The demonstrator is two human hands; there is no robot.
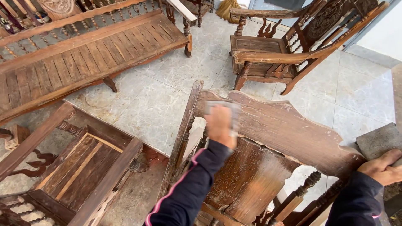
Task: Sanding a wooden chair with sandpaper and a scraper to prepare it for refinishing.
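— Left hand (pixel 219 124), what's it on?
— Fingers curled, pressing a blurred grey sanding pad (pixel 224 109) flat on the worn brown carved wooden chair back (pixel 284 129), by its scalloped top rail.
— The right hand (pixel 383 167)?
— Fingers together, lying over a rough grey block (pixel 379 140) at the rail's end.

Packages: none in view.
Labels: none in view.
Signs: none in view.
Screens: none in view.
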